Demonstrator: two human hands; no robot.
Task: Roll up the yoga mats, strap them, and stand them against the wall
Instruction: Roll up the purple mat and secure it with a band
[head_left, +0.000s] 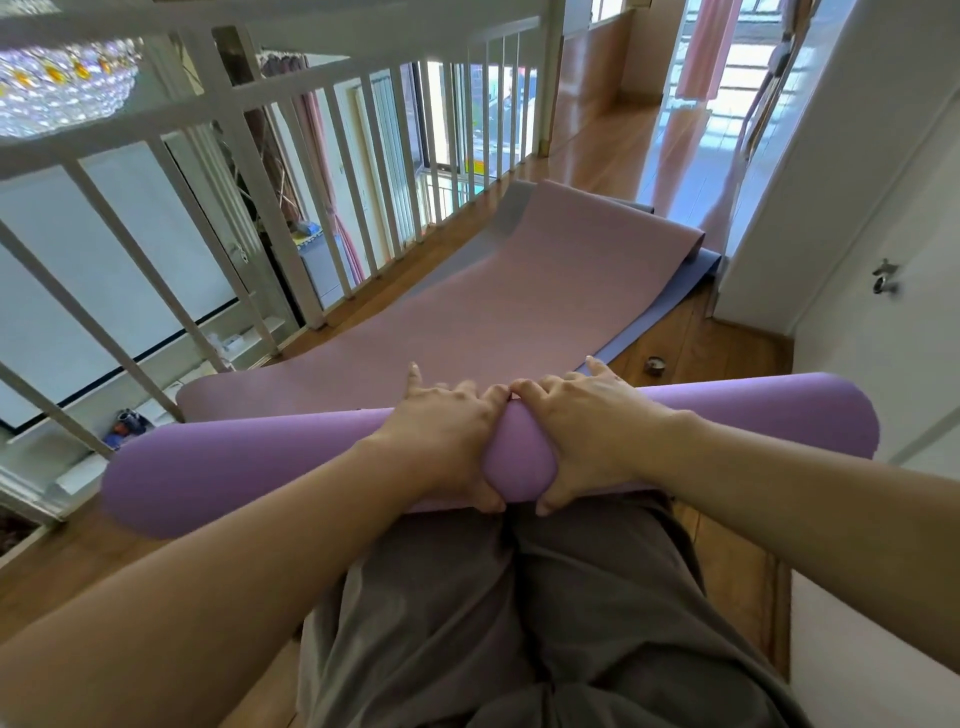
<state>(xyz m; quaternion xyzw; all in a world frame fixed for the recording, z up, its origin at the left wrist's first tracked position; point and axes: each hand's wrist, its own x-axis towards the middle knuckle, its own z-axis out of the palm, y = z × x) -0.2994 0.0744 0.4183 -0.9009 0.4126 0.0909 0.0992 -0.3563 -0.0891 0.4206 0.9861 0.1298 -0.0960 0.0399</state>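
The purple mat roll (249, 462) is held crosswise just ahead of the knees, its ends pointing to 9 and 3 o'clock. It is gripped at its middle by the left hand (447, 441) and the right hand (582, 436), which are set side by side and touching, with fingers curled over the top and thumbs tucked beneath. From the roll, a pink stretch (493, 312) is spread flat over the wooden floor (727, 561) toward 12 o'clock. A blue mat (670, 312) is seen beneath it, exposed along its 3 o'clock edge. A white railing (260, 208) is set toward 10 o'clock.
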